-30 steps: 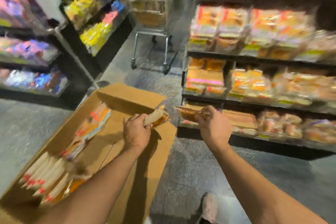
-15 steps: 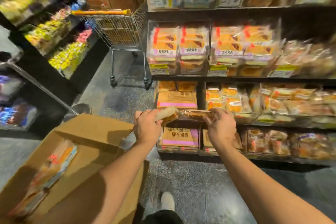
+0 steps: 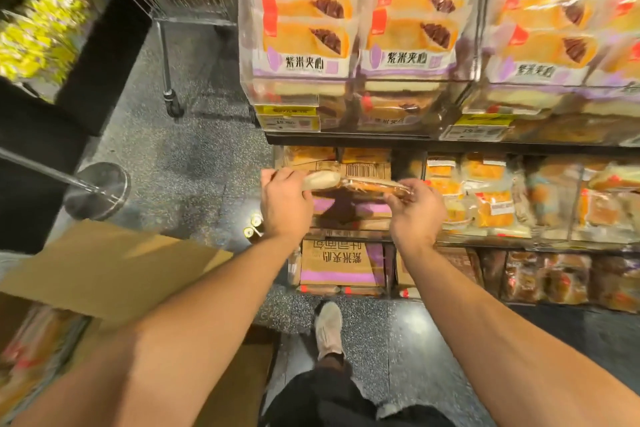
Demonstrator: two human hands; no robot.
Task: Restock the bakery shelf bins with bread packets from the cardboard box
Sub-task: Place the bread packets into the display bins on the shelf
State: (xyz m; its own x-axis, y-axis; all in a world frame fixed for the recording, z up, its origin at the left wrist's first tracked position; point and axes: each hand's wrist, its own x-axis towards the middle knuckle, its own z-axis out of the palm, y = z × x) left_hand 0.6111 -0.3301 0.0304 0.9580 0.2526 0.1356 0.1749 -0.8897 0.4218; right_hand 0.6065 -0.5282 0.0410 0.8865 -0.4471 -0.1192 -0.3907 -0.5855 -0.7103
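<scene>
Left hand [image 3: 286, 199] curled round one end of a bread packet [image 3: 356, 184], right hand [image 3: 414, 213] pinching the other end. Packet held level in front of the middle shelf, below the clear bin [image 3: 304, 94] of purple-rice sandwich bread. Open cardboard box [image 3: 114, 274] down left on the floor.
</scene>
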